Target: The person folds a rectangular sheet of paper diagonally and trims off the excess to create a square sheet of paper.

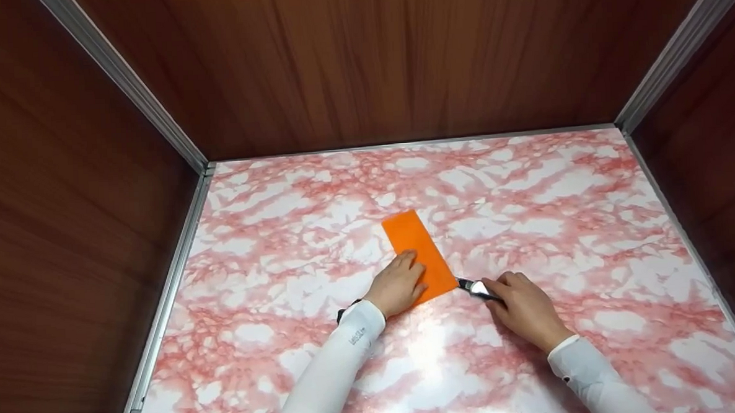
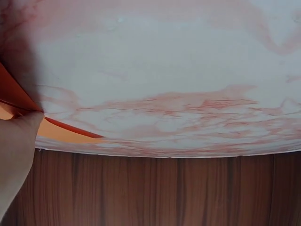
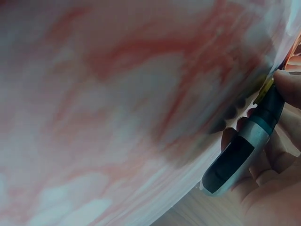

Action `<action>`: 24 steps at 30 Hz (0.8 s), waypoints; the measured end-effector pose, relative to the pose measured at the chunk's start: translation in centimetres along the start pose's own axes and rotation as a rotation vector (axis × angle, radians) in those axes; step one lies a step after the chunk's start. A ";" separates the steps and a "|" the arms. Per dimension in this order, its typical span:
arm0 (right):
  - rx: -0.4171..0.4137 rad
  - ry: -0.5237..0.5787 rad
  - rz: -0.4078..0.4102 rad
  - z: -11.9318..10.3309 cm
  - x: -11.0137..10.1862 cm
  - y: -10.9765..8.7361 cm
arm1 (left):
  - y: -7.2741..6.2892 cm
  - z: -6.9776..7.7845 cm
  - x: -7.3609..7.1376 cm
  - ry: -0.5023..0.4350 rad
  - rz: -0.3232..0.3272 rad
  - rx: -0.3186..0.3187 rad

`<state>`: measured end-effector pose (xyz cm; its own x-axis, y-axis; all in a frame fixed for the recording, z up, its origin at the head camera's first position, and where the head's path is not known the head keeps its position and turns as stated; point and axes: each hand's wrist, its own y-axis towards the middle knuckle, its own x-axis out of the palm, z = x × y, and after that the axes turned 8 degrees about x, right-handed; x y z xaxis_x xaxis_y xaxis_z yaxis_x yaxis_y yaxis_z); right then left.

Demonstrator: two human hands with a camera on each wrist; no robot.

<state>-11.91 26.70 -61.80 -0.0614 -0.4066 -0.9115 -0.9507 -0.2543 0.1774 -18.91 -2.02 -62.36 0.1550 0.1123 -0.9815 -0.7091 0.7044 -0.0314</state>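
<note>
A folded orange sheet of paper (image 1: 429,259) lies slantwise on the table, its long sides running away from me. My left hand (image 1: 397,286) rests on its near left part, fingers spread and pressing it down. Two layers of the orange paper (image 2: 70,132) part slightly beside that hand in the left wrist view. In my right hand (image 1: 527,305) I grip a utility knife (image 1: 479,289), its tip right at the paper's near right corner. The black and silver handle of the knife (image 3: 240,153) shows in the right wrist view, with the fingers curled around it.
The table (image 1: 270,248) has a pink and white marbled top. Dark wood-grain panels stand around it at the back (image 1: 361,64), left and right, with metal strips along their edges. A bright glare lies on the tabletop near the paper.
</note>
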 end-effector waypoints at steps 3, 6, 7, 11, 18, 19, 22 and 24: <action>-0.003 -0.002 -0.011 -0.1 0.1 0.1 | 0.1 0.2 0.1 0.014 -0.001 -0.003; -0.004 -0.001 -0.019 -0.2 0.1 0.1 | 0.1 0.7 0.1 0.039 0.009 -0.028; -0.005 0.000 -0.020 -0.2 0.1 0.2 | 0.1 0.9 0.1 0.050 0.017 -0.038; -0.006 0.001 -0.019 -0.3 0.0 0.3 | 0.1 1.6 0.0 0.097 0.055 -0.063; -0.006 -0.005 -0.019 -0.6 -0.2 0.5 | -0.1 1.9 0.5 0.114 0.066 -0.073; -0.005 -0.005 -0.018 -0.6 -0.2 0.5 | -0.1 1.9 0.5 0.112 0.066 -0.072; 0.003 -0.009 -0.019 -0.6 -0.2 0.5 | -0.1 1.9 0.5 0.107 0.064 -0.070; 0.009 -0.010 -0.010 -0.5 -0.1 0.4 | -0.1 1.9 0.5 0.100 0.064 -0.069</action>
<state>-12.19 26.23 -61.43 -0.0544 -0.3954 -0.9169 -0.9541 -0.2502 0.1645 -17.44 -0.74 -62.44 0.0412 0.0824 -0.9957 -0.7617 0.6476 0.0221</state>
